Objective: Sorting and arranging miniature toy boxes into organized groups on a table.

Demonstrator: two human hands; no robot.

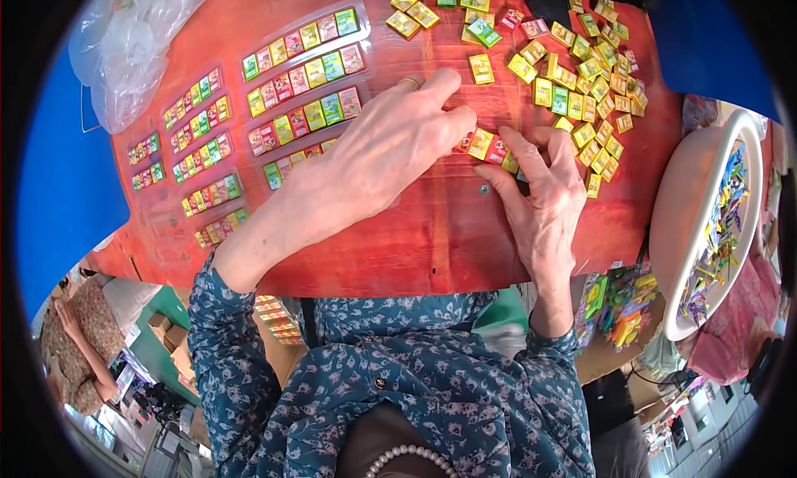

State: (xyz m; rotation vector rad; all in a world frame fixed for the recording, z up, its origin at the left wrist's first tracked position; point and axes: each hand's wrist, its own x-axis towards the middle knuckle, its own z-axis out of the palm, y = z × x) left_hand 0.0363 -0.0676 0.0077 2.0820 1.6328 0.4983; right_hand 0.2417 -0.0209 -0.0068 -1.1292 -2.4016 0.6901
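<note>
Landmark: I am taking the red table (432, 246) as my reference; every place below is given against it.
Row: I am watching a short row of packets (488, 146) lying flat near the table's middle, its long axis running left to right and dipping slightly toward the right.
Left hand: my left hand (390, 150) is reaching across the table's middle, palm down, fingers closed together and lying over the row's left end; I cannot tell whether a packet is pinched beneath them.
Right hand: my right hand (540, 192) is resting on the table's near-right part, fingers spread apart, fingertips touching the row's right end and clamping nothing that I can see.
Key relation: the row is lying between the two hands, just beyond the right fingertips and under the left ones; I am judging both hands equally near, one at each end of the axis.
Loose packets: a heap of loose packets (589, 71) is scattered on the table's far-right part, well beyond the right hand.
Trays: clear trays (303, 71) filled with packets are sitting on the table's left half.
Bag: a clear bag (133, 38) is lying at the table's far-left corner.
Basin: a white basin (689, 196) of coloured bits is standing off the table's right edge.
</note>
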